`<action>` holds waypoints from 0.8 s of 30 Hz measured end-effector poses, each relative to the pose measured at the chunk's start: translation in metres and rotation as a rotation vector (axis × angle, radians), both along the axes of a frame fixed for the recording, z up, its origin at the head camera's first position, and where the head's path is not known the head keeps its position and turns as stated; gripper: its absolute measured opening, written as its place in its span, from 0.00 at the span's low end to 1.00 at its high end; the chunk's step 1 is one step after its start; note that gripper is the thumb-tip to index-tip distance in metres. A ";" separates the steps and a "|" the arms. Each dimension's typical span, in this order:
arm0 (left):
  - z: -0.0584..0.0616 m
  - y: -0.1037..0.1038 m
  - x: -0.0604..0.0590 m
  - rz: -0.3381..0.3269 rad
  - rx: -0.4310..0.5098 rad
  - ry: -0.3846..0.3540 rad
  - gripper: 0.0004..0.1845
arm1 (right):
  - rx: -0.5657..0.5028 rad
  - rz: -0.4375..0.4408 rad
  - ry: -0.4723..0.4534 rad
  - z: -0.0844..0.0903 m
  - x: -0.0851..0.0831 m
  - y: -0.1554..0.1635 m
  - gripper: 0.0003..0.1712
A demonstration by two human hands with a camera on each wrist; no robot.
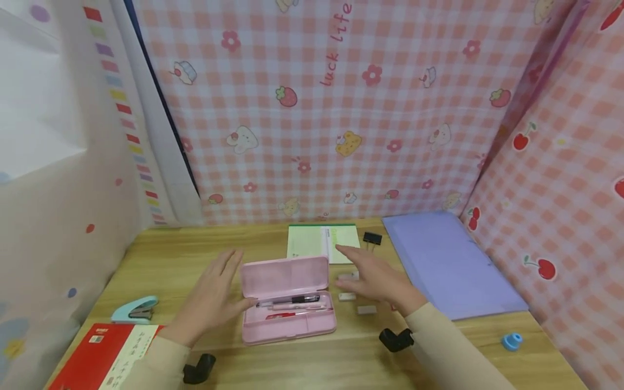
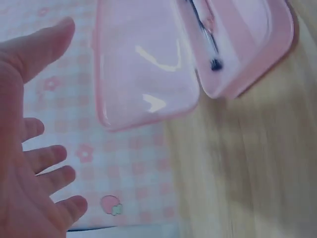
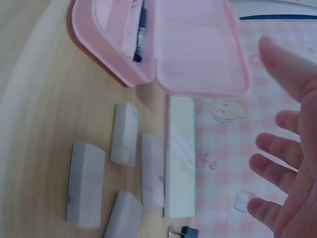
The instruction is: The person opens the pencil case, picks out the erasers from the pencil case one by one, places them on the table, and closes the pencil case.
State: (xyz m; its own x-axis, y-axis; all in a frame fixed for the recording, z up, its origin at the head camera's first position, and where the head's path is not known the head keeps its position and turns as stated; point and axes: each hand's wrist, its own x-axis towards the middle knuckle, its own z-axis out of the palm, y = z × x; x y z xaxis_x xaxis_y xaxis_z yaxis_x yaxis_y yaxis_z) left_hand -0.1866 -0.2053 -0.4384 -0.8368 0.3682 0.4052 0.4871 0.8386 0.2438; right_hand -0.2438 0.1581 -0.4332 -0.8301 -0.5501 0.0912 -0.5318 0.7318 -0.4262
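Observation:
A pink pencil case (image 1: 285,277) lies with its lid raised in the middle of the table. Inside it are a black pen (image 1: 305,299), a red pen (image 1: 280,316) and a pale pink pen. My left hand (image 1: 212,298) hovers at the case's left side, fingers extended and nothing held. On the other side my right hand (image 1: 377,277) is spread over several white erasers (image 3: 85,186), its fingers also free. The right wrist view shows these erasers lying beside the case, apart from the fingers.
Behind the case lies a pale green notebook (image 1: 306,241), with a black binder clip (image 1: 372,238) beside it. A purple folder (image 1: 448,265) lies right, a small blue object (image 1: 512,341) nearer. At left are a light-blue stapler (image 1: 134,311) and a red book (image 1: 88,355).

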 end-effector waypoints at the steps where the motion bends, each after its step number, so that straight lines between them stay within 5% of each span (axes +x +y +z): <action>1: 0.001 0.000 -0.004 0.000 -0.021 -0.035 0.56 | 0.007 0.003 -0.020 -0.001 -0.003 -0.003 0.47; 7: -0.008 -0.003 -0.012 0.016 -0.104 -0.221 0.53 | 0.062 0.028 -0.073 -0.015 -0.010 -0.014 0.46; 14: -0.014 -0.005 -0.006 -0.007 -0.083 -0.225 0.48 | 0.049 0.115 -0.026 -0.019 -0.003 -0.013 0.43; 24: -0.015 0.011 0.044 -0.029 -0.129 -0.171 0.44 | 0.058 0.244 0.121 -0.015 0.037 0.001 0.38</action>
